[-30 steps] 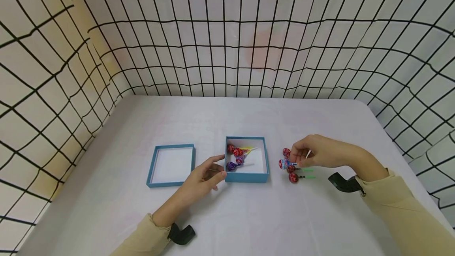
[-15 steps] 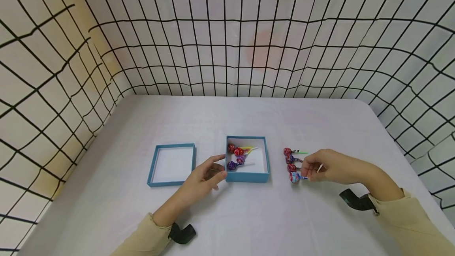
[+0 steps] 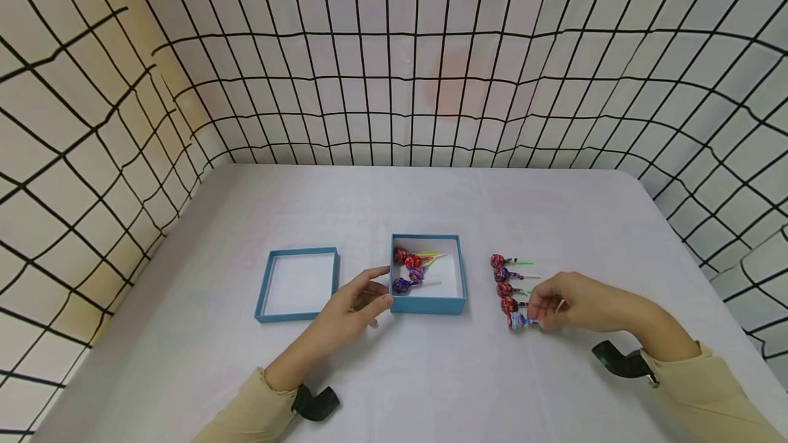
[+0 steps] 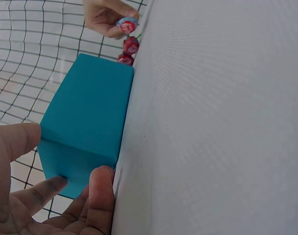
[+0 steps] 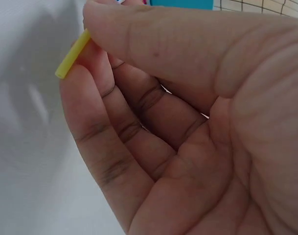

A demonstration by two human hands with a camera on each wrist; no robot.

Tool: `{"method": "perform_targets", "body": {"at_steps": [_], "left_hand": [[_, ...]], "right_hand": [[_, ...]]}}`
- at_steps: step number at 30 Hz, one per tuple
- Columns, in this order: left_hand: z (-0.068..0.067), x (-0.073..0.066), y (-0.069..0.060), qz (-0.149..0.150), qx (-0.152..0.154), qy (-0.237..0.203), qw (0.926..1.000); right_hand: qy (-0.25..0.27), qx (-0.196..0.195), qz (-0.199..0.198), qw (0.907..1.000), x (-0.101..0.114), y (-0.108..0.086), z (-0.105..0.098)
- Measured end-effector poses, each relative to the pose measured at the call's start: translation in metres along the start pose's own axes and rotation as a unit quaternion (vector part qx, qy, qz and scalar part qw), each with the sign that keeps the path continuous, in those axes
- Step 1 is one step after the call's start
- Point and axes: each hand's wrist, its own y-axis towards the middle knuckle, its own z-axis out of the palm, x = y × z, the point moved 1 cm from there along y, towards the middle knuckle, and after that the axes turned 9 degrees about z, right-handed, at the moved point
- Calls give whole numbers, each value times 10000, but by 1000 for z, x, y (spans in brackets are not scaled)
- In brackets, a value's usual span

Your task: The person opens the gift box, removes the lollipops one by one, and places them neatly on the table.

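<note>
The right hand (image 3: 569,303) pinches a blue-wrapped lollipop (image 3: 517,320) by its yellow stick (image 5: 72,55), thumb and fingers drawn narrow around it, the head turned toward the box. The lollipop is at the near end of a row on the white counter (image 3: 400,374); whether its head bears on the surface cannot be told. Beyond it lie, in order, two red lollipops (image 3: 508,304), a dark purple lollipop (image 3: 501,274) and a far red lollipop (image 3: 496,261), sticks pointing to the right. The left hand (image 3: 347,312) rests with spread, relaxed fingers (image 4: 101,193) against the left wall of a blue box (image 3: 427,305), gripping nothing. Inside the box, red candies (image 3: 412,262) and purple candies (image 3: 401,286) lie along its left side; a shallow blue lid (image 3: 296,318), white within, lies to the left. Handling, as judged: the lollipop should be light, with a stiff, smooth stick that may twist between the fingertips, and a hard, round head in a slick wrapper that could roll or crack if dropped. The stick close to the wrapper's neck offers the surest hold, by a light pinch. The box, apparently stiff card, is probably light enough to slide when nudged; flat contact on an outer wall suits it.
</note>
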Motion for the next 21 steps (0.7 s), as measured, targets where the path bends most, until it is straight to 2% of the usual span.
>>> {"method": "perform_targets", "body": {"at_steps": [14, 21], "left_hand": [[0, 0, 0, 6, -13, 24, 10000], [0, 0, 0, 16, -11, 47, 10000]], "right_hand": [[-3, -66, 42, 10000, -12, 4, 4], [45, -189, -61, 9998, -13, 4, 4]]}}
